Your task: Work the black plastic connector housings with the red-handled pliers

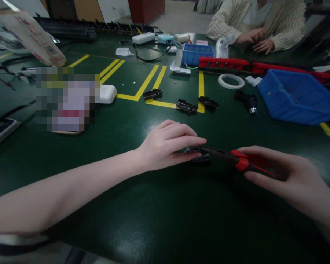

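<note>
My left hand (pixel 172 145) is closed on a small black part (pixel 202 157), holding it against the green table with thumb and fingers. Its exact kind I cannot make out. In my right hand (pixel 294 168) is a pair of long-nose pliers (pixel 240 160) with red and black handles. Their dark jaws point left and reach the black part beside my left fingertips; whether they grip it is not clear. Farther up the table lie similar black parts, one at the left (pixel 153 94), one in the middle (pixel 187 106) and one at the right (pixel 208 102).
Beyond my right hand stand a blue bin (pixel 299 97), a roll of tape (pixel 231 81) and a black fitting (pixel 246 101). A white case (pixel 108 94) lies left. Red strips (pixel 225 63) and a smaller blue basket (pixel 198 54) are farther back. Another person's hands (pixel 257 39) rest opposite.
</note>
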Demonstrator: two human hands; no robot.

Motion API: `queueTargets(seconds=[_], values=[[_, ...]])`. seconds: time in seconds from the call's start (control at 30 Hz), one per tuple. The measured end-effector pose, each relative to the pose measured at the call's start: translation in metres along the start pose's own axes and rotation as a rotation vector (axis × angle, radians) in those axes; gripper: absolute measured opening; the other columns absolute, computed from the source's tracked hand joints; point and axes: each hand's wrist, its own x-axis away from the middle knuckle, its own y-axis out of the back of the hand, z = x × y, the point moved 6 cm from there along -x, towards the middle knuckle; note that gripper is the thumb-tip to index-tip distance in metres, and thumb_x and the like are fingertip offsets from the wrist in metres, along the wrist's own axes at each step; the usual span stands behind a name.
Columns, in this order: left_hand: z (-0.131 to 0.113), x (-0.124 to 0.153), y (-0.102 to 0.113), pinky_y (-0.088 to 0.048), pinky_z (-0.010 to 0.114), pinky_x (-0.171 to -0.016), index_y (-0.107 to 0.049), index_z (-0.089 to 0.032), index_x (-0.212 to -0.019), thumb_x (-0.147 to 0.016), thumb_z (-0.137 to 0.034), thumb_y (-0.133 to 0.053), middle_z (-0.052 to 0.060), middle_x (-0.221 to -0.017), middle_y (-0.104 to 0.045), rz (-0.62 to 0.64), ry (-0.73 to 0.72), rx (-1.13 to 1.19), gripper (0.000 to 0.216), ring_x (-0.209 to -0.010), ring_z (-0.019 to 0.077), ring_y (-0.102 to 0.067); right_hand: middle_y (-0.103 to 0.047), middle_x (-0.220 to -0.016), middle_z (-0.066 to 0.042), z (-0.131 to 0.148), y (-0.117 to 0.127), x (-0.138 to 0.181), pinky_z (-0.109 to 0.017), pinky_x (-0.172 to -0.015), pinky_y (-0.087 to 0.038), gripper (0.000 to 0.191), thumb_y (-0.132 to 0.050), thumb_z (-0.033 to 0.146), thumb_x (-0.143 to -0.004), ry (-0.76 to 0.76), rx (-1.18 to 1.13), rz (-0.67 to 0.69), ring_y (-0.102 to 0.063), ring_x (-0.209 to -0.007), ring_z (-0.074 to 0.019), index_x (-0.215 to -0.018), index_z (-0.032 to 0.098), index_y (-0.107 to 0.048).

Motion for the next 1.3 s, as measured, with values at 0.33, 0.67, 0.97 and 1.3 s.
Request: queueTargets(seconds=[0.33, 0.67, 0.97, 1.3], values=[[0.0, 0.001, -0.004, -0.047, 0.026, -0.072, -0.058, -0.015, -0.113, -0.092, -0.024, -0.055, 0.005, -0.098, -0.07, 0.001, -0.058, -0.062, 0.024, -0.084, 0.0118, -0.066, -0.071, -0.103, -0.003, 0.009, -0.009, 0.005, -0.04, -0.08, -0.054, 0.058, -0.068, 0.069, -0.059, -0.22, -0.145, -0.053, -0.065, -0.094, -0.0286, -0.1, 0.028, -0.069], [0.007, 0.004, -0.02, -0.046, 0.034, -0.086, -0.048, -0.013, -0.13, -0.089, -0.044, -0.058, 0.012, -0.12, -0.061, 0.279, 0.06, 0.073, 0.053, -0.105, 0.0214, -0.06, -0.071, -0.096, -0.002, 0.016, -0.001, -0.002, -0.036, -0.07, -0.056, 0.039, -0.066, 0.052, -0.071, 0.129, 0.103, -0.067, -0.068, -0.078, -0.022, -0.101, 0.027, -0.067], [0.01, 0.006, -0.032, -0.05, 0.035, -0.085, -0.05, -0.012, -0.127, -0.088, -0.027, -0.06, 0.012, -0.113, -0.063, 0.457, 0.16, 0.155, 0.043, -0.101, 0.0214, -0.06, -0.07, -0.099, -0.004, 0.015, -0.009, 0.0, -0.035, -0.069, -0.055, 0.036, -0.063, 0.047, -0.077, 0.228, 0.178, -0.037, -0.067, -0.083, -0.0216, -0.106, 0.025, -0.063], [0.007, 0.01, -0.027, -0.053, 0.037, -0.089, -0.057, -0.011, -0.121, -0.09, -0.024, -0.058, 0.015, -0.124, -0.06, 0.39, 0.077, 0.158, 0.034, -0.108, 0.0234, -0.06, -0.069, -0.101, -0.005, 0.017, -0.014, 0.001, -0.035, -0.07, -0.055, 0.036, -0.063, 0.045, -0.078, 0.246, 0.183, -0.036, -0.066, -0.086, -0.0214, -0.107, 0.024, -0.061]])
